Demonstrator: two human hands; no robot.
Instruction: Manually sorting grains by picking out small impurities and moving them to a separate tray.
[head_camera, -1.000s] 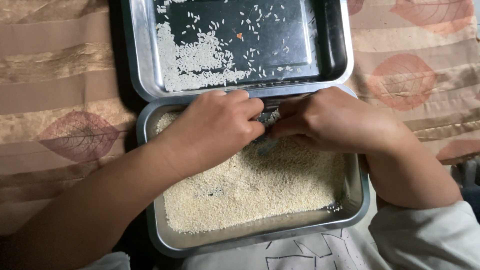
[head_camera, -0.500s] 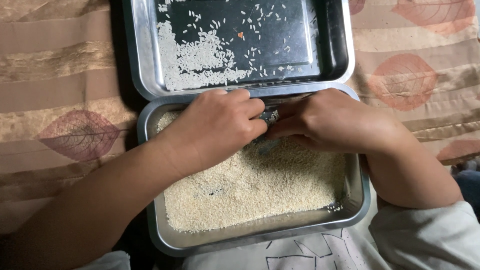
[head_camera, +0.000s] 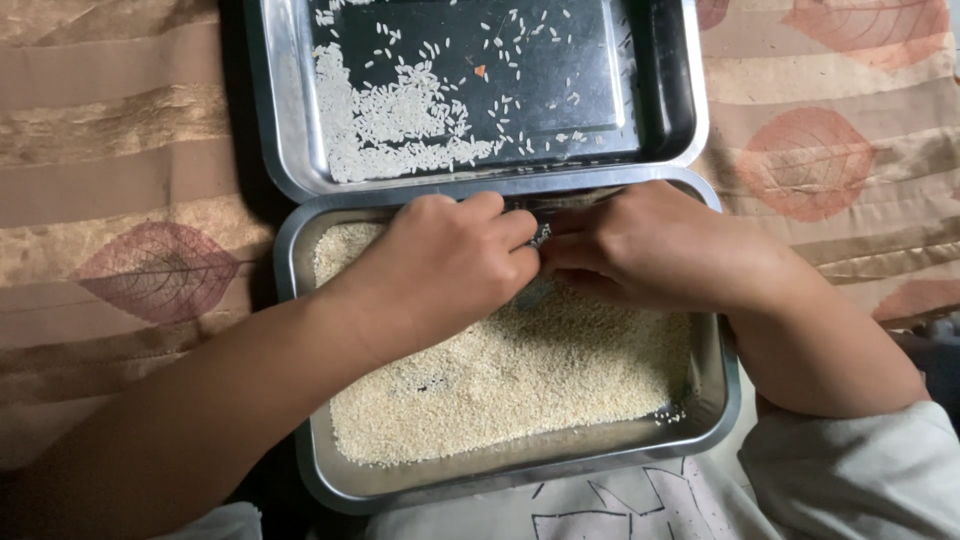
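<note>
- We have both hands down in the near steel tray (head_camera: 520, 480), where a bed of rice (head_camera: 520, 380) covers most of the floor.
- Our left hand (head_camera: 440, 265) and right hand (head_camera: 660, 250) meet fingertip to fingertip at the far edge of that rice, right under the rim shared with the far tray (head_camera: 280, 130).
- Both hands are curled with fingers drawn together; whether they pinch any grains we cannot tell, since the tips hide each other.
- To do this well, we judge it best to work a small patch at a time, keeping the fingers low and light so grains do not jump the rim.
- The far tray holds a thin pile of sorted rice (head_camera: 390, 135) with loose grains scattered beside it.
- Against the frames from a second ago, our hands sit in nearly the same place; only the fingertips shift slightly, and the far pile looks unchanged.
</note>
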